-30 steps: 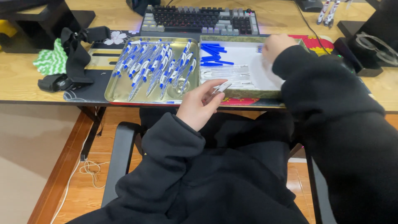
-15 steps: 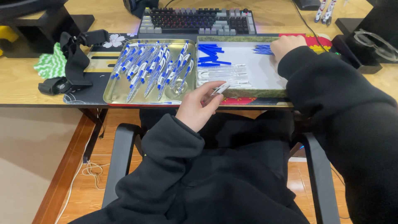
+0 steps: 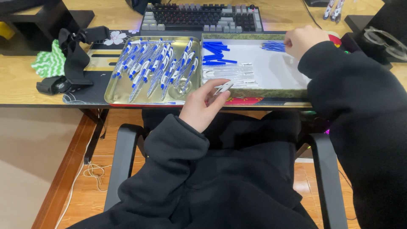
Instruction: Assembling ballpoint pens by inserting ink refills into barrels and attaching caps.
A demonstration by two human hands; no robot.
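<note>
My left hand sits at the desk's front edge and pinches a small white pen part between thumb and fingers. My right hand reaches to the far right of a white-lined box tray, its fingertips on a pile of thin blue refills. The same tray holds more blue parts at its far left and clear pen barrels in the middle. To the left, a metal tray is filled with several assembled blue-and-white pens.
A keyboard lies behind the trays. A black strap with a clamp and a green-and-white cloth lie at the left of the desk. Glasses rest at the far right. The chair's armrests flank my lap.
My right hand has moved further to the back right of the box tray onto the blue refills. My left hand has stayed at the front edge with the white part.
</note>
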